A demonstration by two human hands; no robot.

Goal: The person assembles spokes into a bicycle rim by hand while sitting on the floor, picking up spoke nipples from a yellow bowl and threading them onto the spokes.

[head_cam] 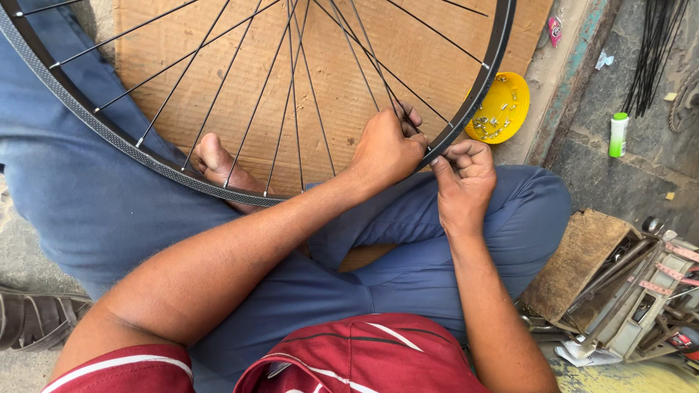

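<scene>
Brown cardboard (pixel 342 80) is spread beneath a black bicycle wheel rim (pixel 466 109) propped over crossed legs. A thin spoke (pixel 378 73) is pinched near the rim by the closed left hand (pixel 386 149); the rim's outer edge is gripped by the curled right hand (pixel 462 178) (fingers folded tight). A yellow dish (pixel 502 109) sits just outside the rim.

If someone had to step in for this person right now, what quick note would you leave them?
Left hand: inside the wheel rim, pinching a spoke where it meets the rim.
Right hand: outside the rim at the same spot, fingers curled; any tool is hidden.
Rim rests across the lap, over cardboard.
Yellow dish of small metal parts lies just beyond.
Many spokes are fitted; how many remain is unclear.
</scene>
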